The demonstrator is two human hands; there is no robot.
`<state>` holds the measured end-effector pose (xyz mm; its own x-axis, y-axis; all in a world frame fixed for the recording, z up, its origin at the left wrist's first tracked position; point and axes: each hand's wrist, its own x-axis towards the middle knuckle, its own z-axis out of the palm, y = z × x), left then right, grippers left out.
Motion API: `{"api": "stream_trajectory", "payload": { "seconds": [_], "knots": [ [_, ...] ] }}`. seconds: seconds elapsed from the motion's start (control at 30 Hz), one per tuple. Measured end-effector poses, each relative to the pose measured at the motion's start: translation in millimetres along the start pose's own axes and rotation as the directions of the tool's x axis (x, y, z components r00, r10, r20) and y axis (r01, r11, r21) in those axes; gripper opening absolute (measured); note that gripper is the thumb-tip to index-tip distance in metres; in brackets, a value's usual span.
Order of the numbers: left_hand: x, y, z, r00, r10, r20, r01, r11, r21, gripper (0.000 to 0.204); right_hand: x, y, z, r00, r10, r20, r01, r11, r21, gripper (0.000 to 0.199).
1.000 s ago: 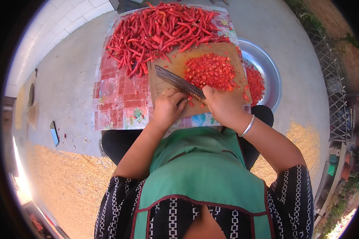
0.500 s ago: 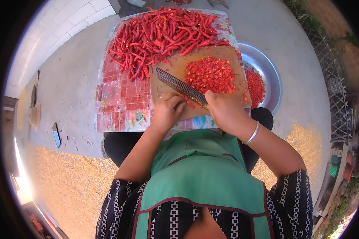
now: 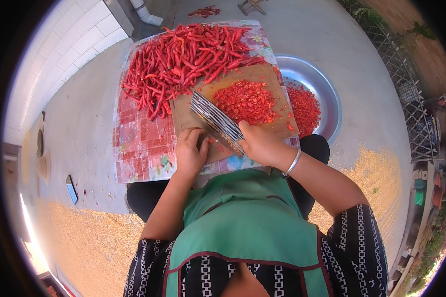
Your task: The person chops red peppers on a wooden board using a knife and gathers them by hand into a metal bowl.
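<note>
My right hand (image 3: pixel 260 143) grips a cleaver (image 3: pixel 215 123) with a black-and-white patterned blade, slanting across the near side of the wooden cutting board (image 3: pixel 184 117). Chopped red chilies (image 3: pixel 248 101) lie heaped on the board, just beyond the blade. At the board's near left edge rests my left hand (image 3: pixel 190 152), its fingers curled and thumb apart from them; whatever may be under the fingers is hidden. A few red bits lie between this hand and the cleaver. Whole red chilies (image 3: pixel 183 59) form a large pile behind the board.
A patterned plastic cloth (image 3: pixel 134 153) covers the low table. Right of it stands a metal basin (image 3: pixel 329 89) holding chopped chilies (image 3: pixel 304 108). A phone (image 3: pixel 72 189) lies on the floor at left, near spread yellow grain (image 3: pixel 89 242). A small stool (image 3: pixel 251 7) stands at the far side.
The cleaver's blade has turned, so its broad patterned face shows more. My left hand stays curled at the board's edge. The whole view has shifted slightly.
</note>
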<state>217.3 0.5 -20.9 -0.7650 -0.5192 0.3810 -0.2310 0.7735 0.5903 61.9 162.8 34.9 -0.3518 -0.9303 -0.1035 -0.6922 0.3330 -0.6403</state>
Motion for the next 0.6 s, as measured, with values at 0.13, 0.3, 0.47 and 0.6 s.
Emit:
{"api": "stream_trajectory", "payload": {
  "seconds": [0.13, 0.3, 0.47, 0.6],
  "knots": [
    [34, 7, 30, 0.998, -0.063, 0.007, 0.063, 0.998, -0.017, 0.042, 0, 20, -8, 0.987, 0.107, -0.122, -0.103, 0.994, 0.044, 0.023],
    [109, 31, 96, 0.997, -0.032, 0.075, 0.032, 0.999, 0.01, 0.065, -9, 53, -31, 0.937, 0.331, -0.109, -0.305, 0.931, 0.198, 0.026],
    [166, 97, 183, 0.968, 0.104, 0.227, -0.061, 0.98, -0.19, 0.07, -40, 113, -79, 0.826, 0.493, -0.274, -0.413, 0.86, 0.299, 0.024],
    [189, 121, 186, 0.948, 0.233, 0.216, -0.167, 0.944, -0.285, 0.056, -64, 145, -110, 0.759, 0.413, -0.503, -0.452, 0.891, 0.05, 0.024]
  ]
}}
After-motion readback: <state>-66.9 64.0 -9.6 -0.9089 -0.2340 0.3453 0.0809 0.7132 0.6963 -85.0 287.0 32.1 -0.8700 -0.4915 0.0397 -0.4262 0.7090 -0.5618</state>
